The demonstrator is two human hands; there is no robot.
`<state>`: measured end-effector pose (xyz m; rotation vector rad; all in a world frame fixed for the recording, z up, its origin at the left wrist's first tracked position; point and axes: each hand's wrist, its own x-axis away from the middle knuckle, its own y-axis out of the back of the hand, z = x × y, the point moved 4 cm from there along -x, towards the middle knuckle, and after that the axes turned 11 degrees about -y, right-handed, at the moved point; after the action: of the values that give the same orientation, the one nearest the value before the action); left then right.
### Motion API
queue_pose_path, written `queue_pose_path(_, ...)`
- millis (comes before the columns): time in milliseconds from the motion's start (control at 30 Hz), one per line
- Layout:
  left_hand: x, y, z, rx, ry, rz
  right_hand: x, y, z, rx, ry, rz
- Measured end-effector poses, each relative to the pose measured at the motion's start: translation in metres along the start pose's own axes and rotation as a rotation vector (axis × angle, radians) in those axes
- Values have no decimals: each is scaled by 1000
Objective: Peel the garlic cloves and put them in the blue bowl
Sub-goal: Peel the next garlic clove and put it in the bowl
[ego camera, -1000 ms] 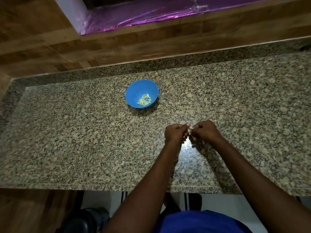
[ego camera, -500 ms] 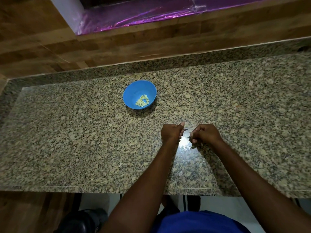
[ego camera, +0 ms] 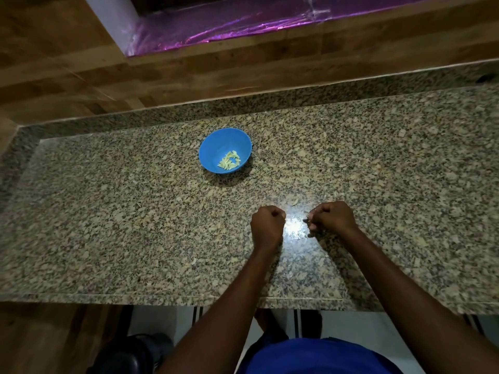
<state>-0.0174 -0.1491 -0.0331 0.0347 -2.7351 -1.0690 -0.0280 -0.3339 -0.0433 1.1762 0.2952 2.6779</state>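
Note:
The blue bowl stands on the granite counter, with several pale peeled garlic cloves in its bottom. Both hands are nearer to me, right of the bowl and just above the counter. My left hand is a closed fist, and whatever may be inside it is hidden. A hand's width to its right, my right hand has its fingers curled. Its fingertips pinch a small piece that looks like a garlic clove, mostly covered.
A small pale scrap of skin lies on the counter between and just beyond the hands, and another scrap lies to the left of my left forearm. A wooden wall rises behind the counter. The counter's front edge runs below my forearms.
The hands were touching at the fingertips around a clove. They have drawn apart, and a bright patch of counter now shows between them. The bowl has not moved.

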Motion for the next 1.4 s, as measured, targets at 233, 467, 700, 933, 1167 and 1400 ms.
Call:
queue_pose_path(233,3,27,19,0,-43,-150,5,-5,-10,-78,-16,-18)
queue_pose_path(467,30,14,26,-41,-210,-75,14,-18,-18,-59,-7,-20)
queue_pose_path(700,46,-16,-5,-273,-424,111,20,-14,-26,-50,-21,-72)
queue_pose_path(933,55,-3,7,-390,-430,30,25,-10,-33,-25,-14,-77)
queue_pose_path(1167,41,-13,-6,-114,-350,49,25,18,-40,-142,-49,-195)
queue_pose_path(1400,59,-72,-46,-311,-650,232,29,39,-52,-132,-118,-267)
